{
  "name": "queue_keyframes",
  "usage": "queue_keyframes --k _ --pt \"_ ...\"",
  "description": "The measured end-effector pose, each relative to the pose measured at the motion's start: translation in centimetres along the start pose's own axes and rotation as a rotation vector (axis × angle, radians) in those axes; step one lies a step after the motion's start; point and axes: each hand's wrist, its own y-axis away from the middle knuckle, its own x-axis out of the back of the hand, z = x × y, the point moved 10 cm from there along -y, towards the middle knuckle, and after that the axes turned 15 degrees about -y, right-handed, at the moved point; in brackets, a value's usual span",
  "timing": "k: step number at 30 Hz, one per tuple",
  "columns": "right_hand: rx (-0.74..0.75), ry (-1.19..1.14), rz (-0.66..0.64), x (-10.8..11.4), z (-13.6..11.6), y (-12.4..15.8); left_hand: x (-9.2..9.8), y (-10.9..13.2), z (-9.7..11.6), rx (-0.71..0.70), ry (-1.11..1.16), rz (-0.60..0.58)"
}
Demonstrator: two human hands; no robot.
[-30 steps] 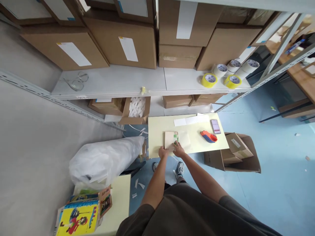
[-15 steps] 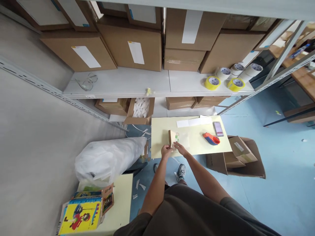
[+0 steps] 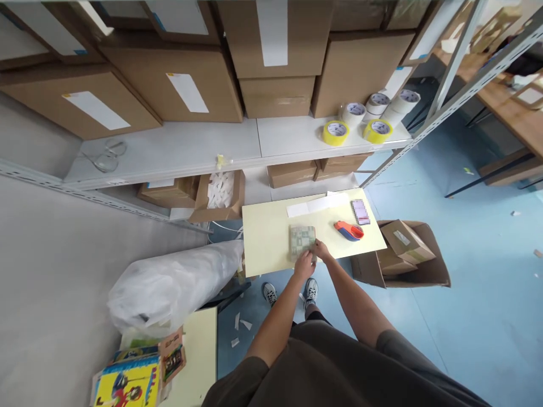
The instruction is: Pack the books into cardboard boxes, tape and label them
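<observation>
A flat, squarish packet (image 3: 302, 238) with a green-and-white checked face lies on the small pale-yellow table (image 3: 265, 243). Clear plastic seems to cover it; whether a book or a box is inside I cannot tell. My left hand (image 3: 304, 264) is closed at its near edge, toward the lower right corner. Right beside it, my right hand (image 3: 320, 249) pinches the packet's right edge. The two hands nearly touch. To their right on the table rest an orange-and-blue tape dispenser (image 3: 350, 230) and a phone (image 3: 360, 212). White paper strips (image 3: 316, 204) lie along the far edge.
Behind the table stands a shelf (image 3: 182, 150) with cardboard boxes (image 3: 278, 97) and tape rolls (image 3: 336, 133). An open carton (image 3: 439, 265) with boxes sits on the floor at right. A white plastic sack (image 3: 169, 282) and books (image 3: 127, 384) are at left.
The packet has gone from standing on edge to lying flat, its checked face up. Both hands have shifted to its right near corner. The whole view has turned slightly to the right.
</observation>
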Motion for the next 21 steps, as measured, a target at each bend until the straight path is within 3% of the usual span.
queue_keyframes --k 3,6,8,11,13,16,21 --pt "-0.052 0.002 0.032 1.1 1.6 -0.8 -2.0 -0.2 0.3 -0.064 -0.013 -0.144" --pt "-0.068 -0.042 0.045 1.3 2.2 -0.6 -1.4 -0.2 -0.3 -0.055 0.082 -0.129" --pt "-0.06 -0.091 0.019 0.9 2.2 0.0 0.5 -0.1 -2.2 0.061 0.145 0.0" --pt "-0.036 -0.166 -0.036 0.1 1.8 0.9 2.9 0.6 -6.6 0.341 0.17 0.176" --pt "-0.022 -0.209 -0.062 -0.3 1.5 1.4 2.8 0.7 -8.2 0.41 0.198 0.148" --pt "-0.005 -0.278 -0.099 -1.4 0.8 1.6 2.2 0.8 -9.4 0.385 0.221 0.088" --pt "-0.007 -0.4 -0.161 -5.5 -1.1 1.1 2.8 1.9 -12.9 0.465 0.181 0.112"
